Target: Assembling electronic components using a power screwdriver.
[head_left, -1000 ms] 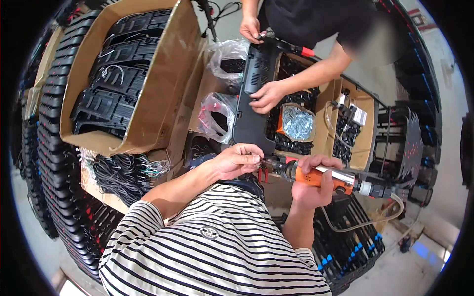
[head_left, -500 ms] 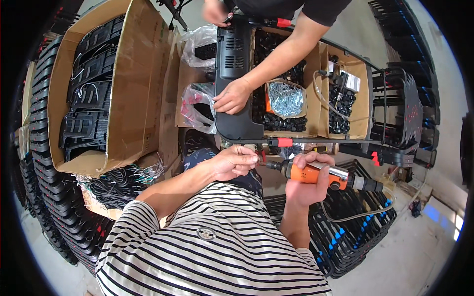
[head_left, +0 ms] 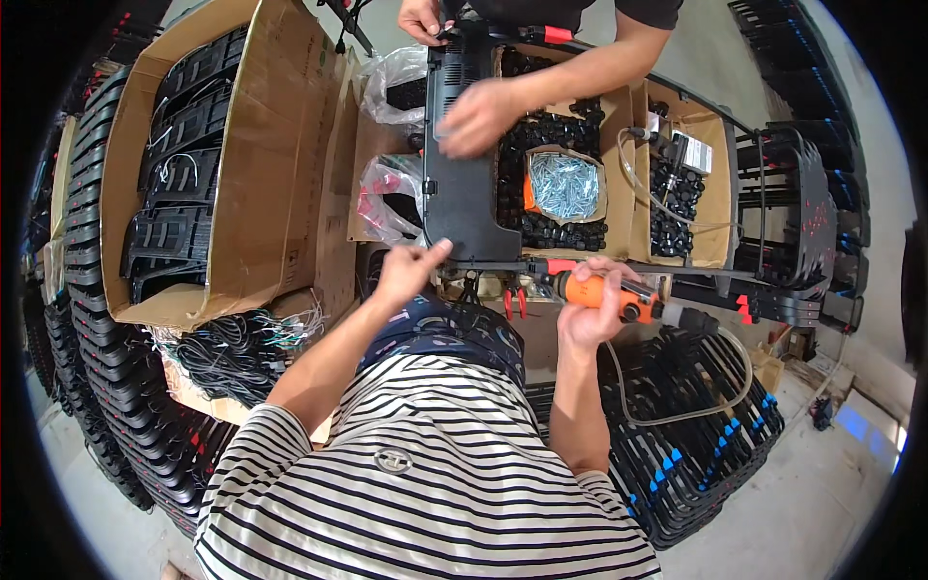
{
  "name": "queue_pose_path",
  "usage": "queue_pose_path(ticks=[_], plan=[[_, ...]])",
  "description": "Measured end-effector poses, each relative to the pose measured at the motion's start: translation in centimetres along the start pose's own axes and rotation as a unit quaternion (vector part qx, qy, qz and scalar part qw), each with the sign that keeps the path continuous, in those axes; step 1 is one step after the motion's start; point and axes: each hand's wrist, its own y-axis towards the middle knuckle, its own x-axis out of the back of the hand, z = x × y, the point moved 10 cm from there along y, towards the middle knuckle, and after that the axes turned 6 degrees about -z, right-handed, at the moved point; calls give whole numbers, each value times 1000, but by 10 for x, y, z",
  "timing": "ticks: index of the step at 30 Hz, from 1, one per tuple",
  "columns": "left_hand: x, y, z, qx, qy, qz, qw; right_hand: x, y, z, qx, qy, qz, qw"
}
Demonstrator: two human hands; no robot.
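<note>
My right hand [head_left: 594, 304] is wrapped round an orange air screwdriver [head_left: 638, 302], which lies sideways with its nose to the left, near a red clip [head_left: 559, 266] on the frame. At the near left corner of a black plastic panel [head_left: 471, 208] is my left hand [head_left: 408, 274], its fingers curled and its thumb reaching to the panel's edge. Whether it pinches anything small there is hidden. Across from me, a co-worker's blurred hand [head_left: 480, 118] passes over the panel's vents. The co-worker's other hand [head_left: 422, 19] holds the panel's far corner.
Cartons of black parts stand right of the panel, with a box of screws [head_left: 565, 186] among them. A tall carton [head_left: 275, 164] of black parts and a bundle of cables [head_left: 237, 353] stand left. A hose [head_left: 667, 422] loops over stacked black frames [head_left: 677, 464]. Red-handled pliers [head_left: 514, 300] hang near me.
My left hand has left the screwdriver's tip and moved left and up to the panel's corner. The screwdriver has risen slightly toward the frame. The co-worker's near hand has lifted and moved farther away.
</note>
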Motion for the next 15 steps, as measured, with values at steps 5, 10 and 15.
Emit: queue_pose_path(ticks=[5, 10, 15], plan=[[30, 25, -17, -32, 191, -76, 978, -9, 1, -4, 37, -12, 15, 999], [25, 29, -17, -76, 187, -36, 979, -20, 3, -1, 66, -43, 35, 996], [22, 25, -22, -101, 203, -14, 974, -22, 1, -4, 69, -36, 34, 996]])
